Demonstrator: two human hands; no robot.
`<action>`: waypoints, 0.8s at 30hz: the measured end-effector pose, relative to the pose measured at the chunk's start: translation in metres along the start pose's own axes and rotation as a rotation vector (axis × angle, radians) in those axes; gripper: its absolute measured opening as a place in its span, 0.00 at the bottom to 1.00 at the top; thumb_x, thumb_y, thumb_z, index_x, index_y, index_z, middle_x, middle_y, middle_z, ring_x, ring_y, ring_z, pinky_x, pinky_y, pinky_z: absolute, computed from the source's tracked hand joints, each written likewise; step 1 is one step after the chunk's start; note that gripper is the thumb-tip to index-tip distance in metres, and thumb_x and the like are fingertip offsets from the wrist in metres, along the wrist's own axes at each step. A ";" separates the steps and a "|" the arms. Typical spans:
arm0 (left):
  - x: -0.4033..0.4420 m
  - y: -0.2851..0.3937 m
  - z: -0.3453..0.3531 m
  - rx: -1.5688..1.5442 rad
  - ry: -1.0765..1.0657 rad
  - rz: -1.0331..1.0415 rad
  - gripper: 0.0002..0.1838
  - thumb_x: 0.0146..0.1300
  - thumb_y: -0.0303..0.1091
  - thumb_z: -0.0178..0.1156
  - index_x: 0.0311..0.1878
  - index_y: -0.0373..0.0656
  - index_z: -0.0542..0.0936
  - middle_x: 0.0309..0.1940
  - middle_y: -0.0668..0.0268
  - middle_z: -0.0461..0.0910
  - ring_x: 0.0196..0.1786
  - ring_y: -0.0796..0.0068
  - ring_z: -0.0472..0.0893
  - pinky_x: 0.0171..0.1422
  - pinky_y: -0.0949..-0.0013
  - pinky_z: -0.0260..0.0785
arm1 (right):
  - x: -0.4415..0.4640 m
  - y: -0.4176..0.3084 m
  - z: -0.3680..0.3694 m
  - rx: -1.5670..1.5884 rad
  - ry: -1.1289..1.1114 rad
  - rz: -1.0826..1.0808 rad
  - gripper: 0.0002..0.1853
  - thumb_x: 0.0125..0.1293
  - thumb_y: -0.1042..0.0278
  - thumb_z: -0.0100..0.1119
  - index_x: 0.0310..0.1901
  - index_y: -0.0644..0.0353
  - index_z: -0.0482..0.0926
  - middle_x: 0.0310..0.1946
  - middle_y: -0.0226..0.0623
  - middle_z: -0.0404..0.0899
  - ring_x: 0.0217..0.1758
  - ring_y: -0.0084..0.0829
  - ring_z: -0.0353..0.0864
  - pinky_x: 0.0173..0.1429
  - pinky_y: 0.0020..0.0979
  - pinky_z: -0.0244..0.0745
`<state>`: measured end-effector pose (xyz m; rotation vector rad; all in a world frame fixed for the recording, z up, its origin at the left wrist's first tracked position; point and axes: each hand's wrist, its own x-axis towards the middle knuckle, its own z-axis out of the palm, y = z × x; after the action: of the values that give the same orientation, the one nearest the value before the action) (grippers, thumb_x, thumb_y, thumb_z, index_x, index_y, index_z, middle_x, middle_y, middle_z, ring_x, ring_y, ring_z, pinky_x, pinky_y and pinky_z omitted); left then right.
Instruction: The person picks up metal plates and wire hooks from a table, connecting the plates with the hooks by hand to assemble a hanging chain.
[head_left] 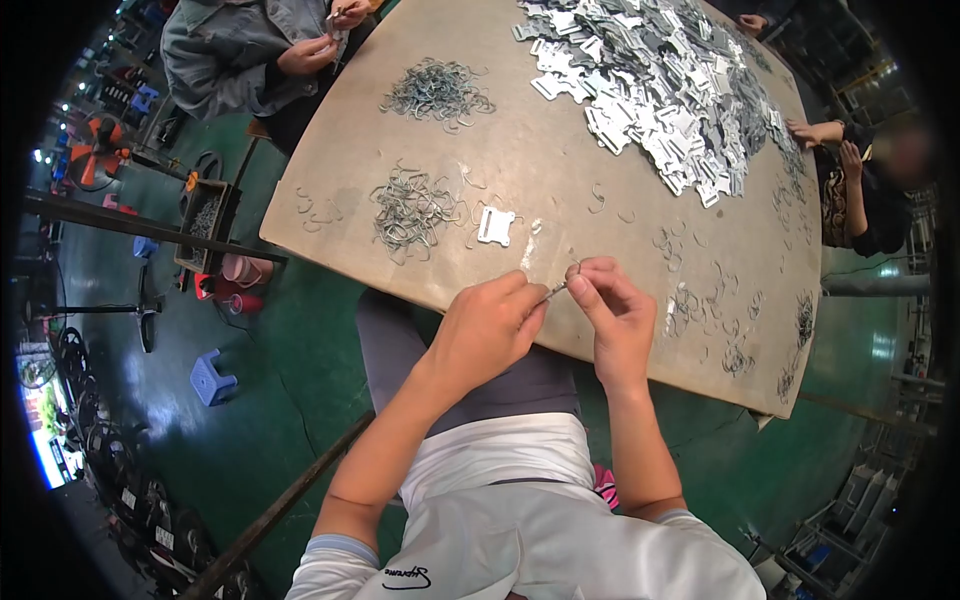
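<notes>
Small metal part (556,291) spans the pinched fingertips of the left hand (486,325) and right hand (622,320) over the near edge of the table (570,222), presumably steadied from both sides. Wire hooks (412,212) lie heaped nearby, probably for easy reach. Fingers hide the part's ends and full shape.

The shirt (590,540) is pale grey. Dark cursive script (406,577) marks the shirt's lower left front. Short, whitish sleeves (320,577) flank the shirt, the left one ending in a light blue band (342,545). A white, creased hem (505,447) sits above the shirt, then dark grey trousers (395,345). The left hand (487,325) and right hand (624,325) are bare.
</notes>
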<state>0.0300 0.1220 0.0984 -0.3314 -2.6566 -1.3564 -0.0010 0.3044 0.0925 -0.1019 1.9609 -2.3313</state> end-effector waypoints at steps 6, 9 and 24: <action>0.013 -0.003 -0.008 -0.083 0.078 0.011 0.14 0.61 0.37 0.75 0.44 0.38 0.88 0.35 0.59 0.80 0.40 0.59 0.82 0.45 0.57 0.75 | -0.006 0.019 0.001 -0.004 0.066 -0.234 0.08 0.66 0.82 0.73 0.46 0.67 0.90 0.50 0.43 0.84 0.55 0.33 0.82 0.61 0.33 0.78; 0.026 -0.042 0.010 0.292 0.325 -0.113 0.20 0.62 0.42 0.76 0.46 0.34 0.87 0.39 0.56 0.79 0.46 0.55 0.79 0.52 0.55 0.74 | -0.003 0.021 0.004 0.026 0.092 -0.277 0.09 0.65 0.84 0.73 0.46 0.66 0.90 0.51 0.45 0.84 0.57 0.34 0.83 0.64 0.34 0.78; 0.036 -0.049 0.004 -0.549 0.324 -0.458 0.13 0.69 0.29 0.73 0.51 0.30 0.84 0.36 0.63 0.87 0.34 0.74 0.85 0.39 0.70 0.79 | 0.007 0.026 0.008 -0.081 0.094 -0.218 0.07 0.66 0.81 0.74 0.45 0.67 0.91 0.50 0.43 0.85 0.56 0.32 0.83 0.65 0.33 0.76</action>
<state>-0.0178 0.1020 0.0663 0.4437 -2.1277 -2.0584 -0.0066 0.2913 0.0678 -0.2265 2.1909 -2.4277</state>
